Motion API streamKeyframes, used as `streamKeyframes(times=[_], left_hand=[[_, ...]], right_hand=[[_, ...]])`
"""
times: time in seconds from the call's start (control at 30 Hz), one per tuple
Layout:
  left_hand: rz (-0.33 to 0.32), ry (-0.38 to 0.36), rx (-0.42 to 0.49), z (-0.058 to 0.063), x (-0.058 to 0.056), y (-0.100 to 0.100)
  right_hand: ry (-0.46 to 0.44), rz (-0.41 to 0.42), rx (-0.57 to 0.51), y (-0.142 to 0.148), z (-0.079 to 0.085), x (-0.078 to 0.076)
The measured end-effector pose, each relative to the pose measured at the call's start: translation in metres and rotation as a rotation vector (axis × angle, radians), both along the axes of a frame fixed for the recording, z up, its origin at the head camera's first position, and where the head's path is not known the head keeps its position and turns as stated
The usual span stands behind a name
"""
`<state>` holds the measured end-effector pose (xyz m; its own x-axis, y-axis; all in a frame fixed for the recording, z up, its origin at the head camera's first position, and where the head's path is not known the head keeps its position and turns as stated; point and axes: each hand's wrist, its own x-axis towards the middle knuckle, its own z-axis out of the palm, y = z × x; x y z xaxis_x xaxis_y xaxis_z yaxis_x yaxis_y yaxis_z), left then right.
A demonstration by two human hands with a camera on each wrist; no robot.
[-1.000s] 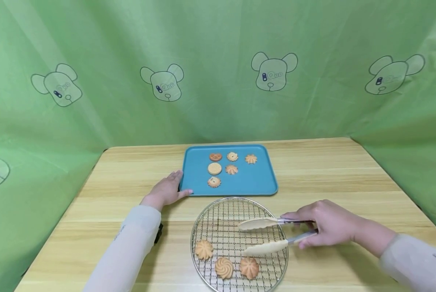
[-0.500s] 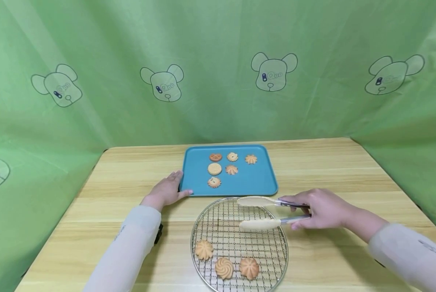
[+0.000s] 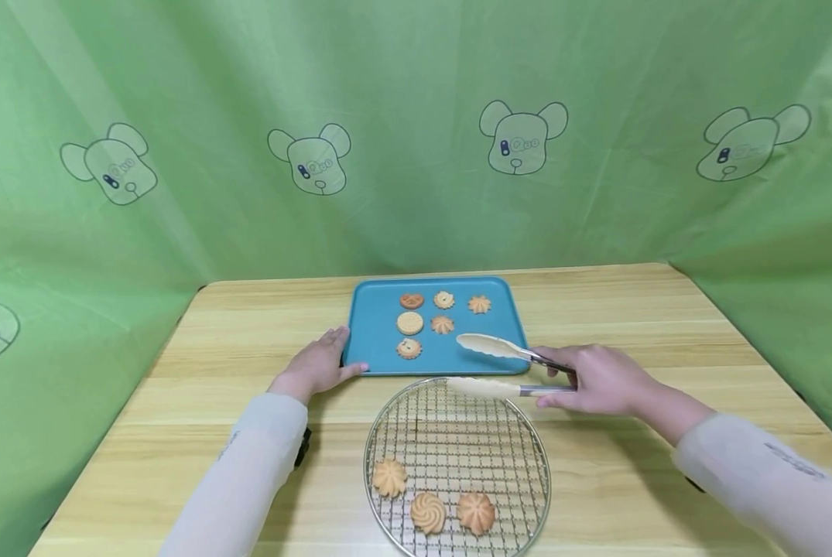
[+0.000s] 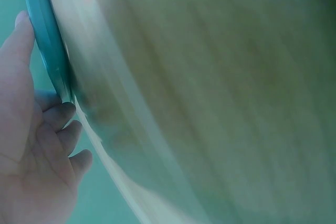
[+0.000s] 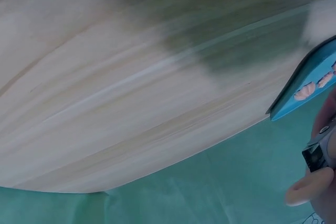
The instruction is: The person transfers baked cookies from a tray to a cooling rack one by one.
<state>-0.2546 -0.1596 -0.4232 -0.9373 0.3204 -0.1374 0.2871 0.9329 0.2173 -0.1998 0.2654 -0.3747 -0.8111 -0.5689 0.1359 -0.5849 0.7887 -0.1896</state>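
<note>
Tongs (image 3: 492,346) have moved from over the wire rack (image 3: 473,441) towards the tray (image 3: 370,333), one tip now over the tray, the other just in front. Three cookies (image 3: 427,512) on the rack, in front of the tray, and six treats (image 3: 409,322) on the tray lie unmoved, so nothing has transferred. The right hand (image 3: 600,379), beside the tray's near right corner, curls round the tongs, tips wide apart, nothing visible between; the left hand (image 3: 316,365) rests, thumb and fingers spread, against the tray's near left corner.
</note>
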Motion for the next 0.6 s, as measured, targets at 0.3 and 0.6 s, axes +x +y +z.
streamKeyframes(times=[0.3,0.6], left_hand=[[0.004,-0.010,0.001,0.001,0.001,0.001],[0.012,-0.004,0.014,0.002,0.001,0.000]], right_hand=[[-0.071,-0.144,0.019,-0.007,-0.004,-0.011],[-0.119,-0.251,-0.016,-0.011,-0.010,-0.025]])
